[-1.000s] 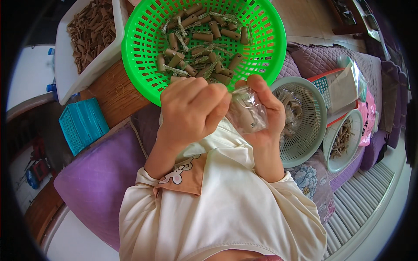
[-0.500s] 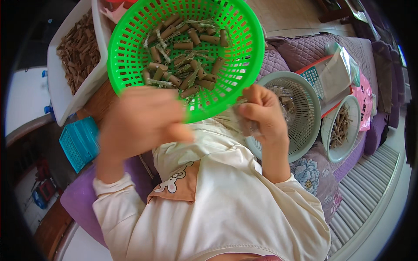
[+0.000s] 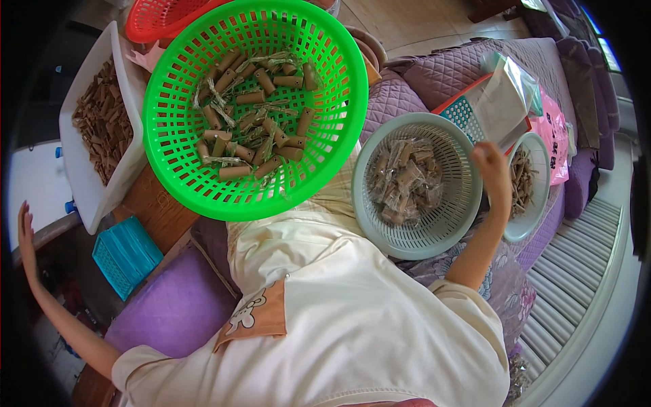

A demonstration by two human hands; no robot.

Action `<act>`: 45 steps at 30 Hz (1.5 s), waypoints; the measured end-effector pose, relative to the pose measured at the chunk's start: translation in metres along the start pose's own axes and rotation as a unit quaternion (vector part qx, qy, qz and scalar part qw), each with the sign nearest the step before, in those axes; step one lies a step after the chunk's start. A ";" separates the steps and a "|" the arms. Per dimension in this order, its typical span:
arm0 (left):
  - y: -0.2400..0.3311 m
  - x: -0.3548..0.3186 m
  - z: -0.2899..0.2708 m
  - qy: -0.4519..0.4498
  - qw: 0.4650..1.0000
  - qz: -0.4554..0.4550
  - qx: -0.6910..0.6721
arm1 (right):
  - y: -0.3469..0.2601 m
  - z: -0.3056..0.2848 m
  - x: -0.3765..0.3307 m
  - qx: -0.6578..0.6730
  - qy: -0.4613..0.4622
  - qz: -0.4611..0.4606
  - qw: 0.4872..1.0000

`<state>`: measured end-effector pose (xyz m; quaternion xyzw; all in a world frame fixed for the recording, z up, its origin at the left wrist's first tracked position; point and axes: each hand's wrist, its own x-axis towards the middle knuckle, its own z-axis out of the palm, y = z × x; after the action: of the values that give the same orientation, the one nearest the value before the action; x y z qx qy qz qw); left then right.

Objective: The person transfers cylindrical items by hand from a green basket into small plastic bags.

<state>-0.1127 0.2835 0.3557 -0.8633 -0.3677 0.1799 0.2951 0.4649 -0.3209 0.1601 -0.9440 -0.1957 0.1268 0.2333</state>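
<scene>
My left hand (image 3: 26,237) is stretched out at the far left with its fingers extended and nothing in them. My right hand (image 3: 493,169) is closed beside the right rim of the grey basket (image 3: 468,203); whether anything is in its fingers cannot be made out. Inside that basket lie several clear plastic packets (image 3: 407,180) with brown pieces in them. A large green basket (image 3: 258,209) in front of me holds loose brown tubes (image 3: 251,98) with small holes and bundles of pale twisted string (image 3: 220,112).
At the left stands a white bin (image 3: 132,146) full of small brown pieces (image 3: 105,125), near a teal basket (image 3: 129,254). A red basket (image 3: 146,20) is behind. Rightward are a white bowl (image 3: 536,217) of thin sticks, clear plastic bags (image 3: 505,91) and a pink bag (image 3: 550,129).
Both hands have left the front of the green basket: the left swung far left, the right moved rightward past the grey basket. The clear plastic in my right hand no longer shows there.
</scene>
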 end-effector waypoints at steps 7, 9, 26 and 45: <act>0.111 -0.006 -0.009 -0.145 0.890 -0.024 -0.433 | 0.082 0.020 0.143 -0.174 0.193 0.089 0.962; 0.130 -0.008 -0.021 -0.159 0.880 -0.028 -0.446 | 0.085 0.021 0.142 -0.165 0.203 0.090 0.961; 0.194 0.001 -0.093 0.007 0.921 0.034 -0.389 | 0.158 -0.081 0.142 0.041 0.268 0.073 0.960; 0.405 0.108 -0.323 0.223 0.820 0.371 -0.374 | 0.385 -0.209 0.218 -0.025 0.016 0.128 0.991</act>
<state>0.3437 0.0169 0.3320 -0.9950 0.0171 -0.0731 -0.0653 0.8473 -0.6226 0.1189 -0.9689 -0.0725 0.1352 0.1941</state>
